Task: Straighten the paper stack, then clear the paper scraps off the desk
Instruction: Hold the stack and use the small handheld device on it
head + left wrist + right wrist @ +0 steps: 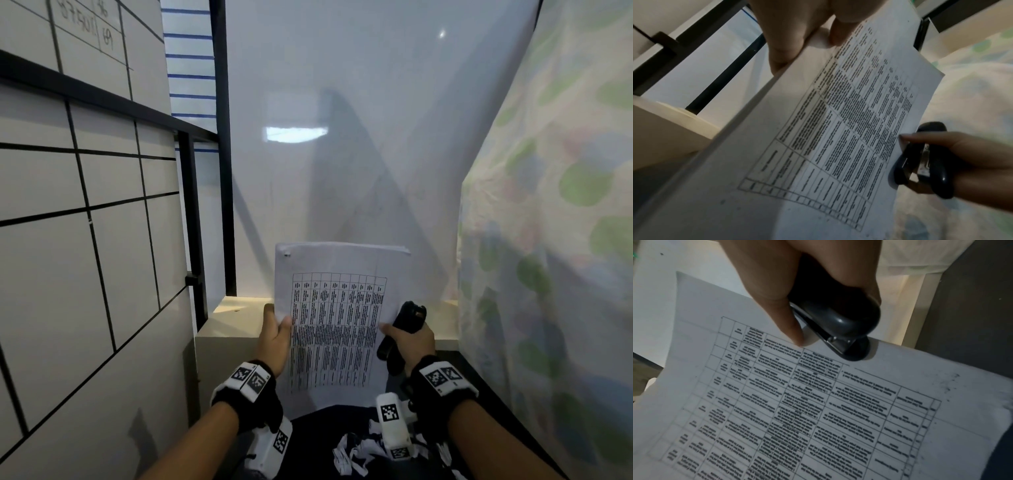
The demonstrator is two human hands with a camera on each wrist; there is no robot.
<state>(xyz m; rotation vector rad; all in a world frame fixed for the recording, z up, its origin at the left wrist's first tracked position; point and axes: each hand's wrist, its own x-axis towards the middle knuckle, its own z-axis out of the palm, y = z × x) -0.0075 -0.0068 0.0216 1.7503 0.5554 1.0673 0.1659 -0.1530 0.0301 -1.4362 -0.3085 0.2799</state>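
A paper stack (334,325) with a printed table stands upright on its bottom edge over the dark desk (486,387). My left hand (274,337) pinches its left edge, thumb in front and fingers behind (785,40). My right hand (409,342) grips a black stapler (404,329) and its thumb (793,331) presses the stack's right edge (906,129). A staple or mark sits at the top left corner (287,254). White paper scraps (356,452) lie on the desk just below the stack, between my wrists.
A white tiled wall (85,240) with a black metal frame (195,222) rises on the left. A cream ledge (236,318) runs behind the stack. A floral curtain (548,240) hangs on the right, and a pale glossy panel (342,137) faces me.
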